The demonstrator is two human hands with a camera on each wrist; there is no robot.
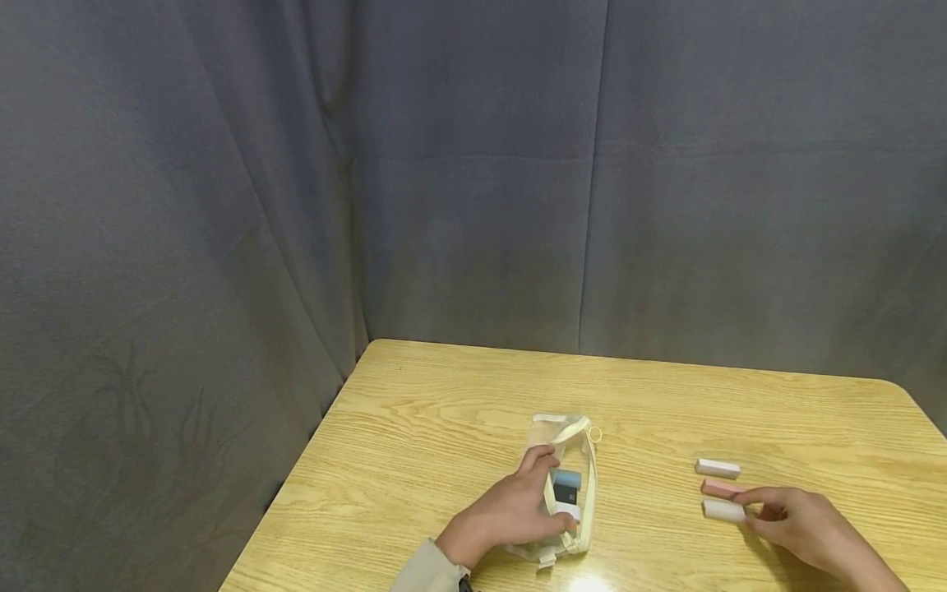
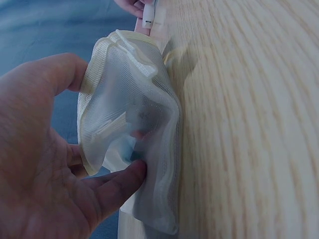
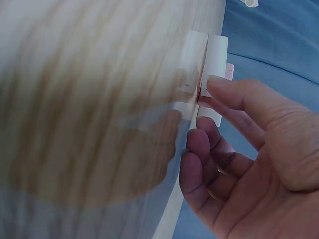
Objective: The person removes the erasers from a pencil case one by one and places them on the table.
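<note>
A pale see-through mesh pouch (image 1: 590,493) with a cream zip lies on the table, its mouth gaping. My left hand (image 1: 510,510) holds its near side, thumb and fingers spread along the rim. Through the opening show a blue block (image 1: 567,478), a black block (image 1: 565,494) and a white block (image 1: 568,511). At the right, three small oblong blocks lie in a row. The thumb and index finger of my right hand (image 1: 799,522) pinch the right end of the nearest white block (image 1: 721,511). The index fingertip also lies close against the pink block (image 1: 718,487).
Behind the pink block lies another white block (image 1: 718,469). A round zip pull (image 1: 595,434) sticks out at the pouch's far corner. The wooden table (image 1: 444,386) ends at dark curtains (image 1: 473,205) at the back and left.
</note>
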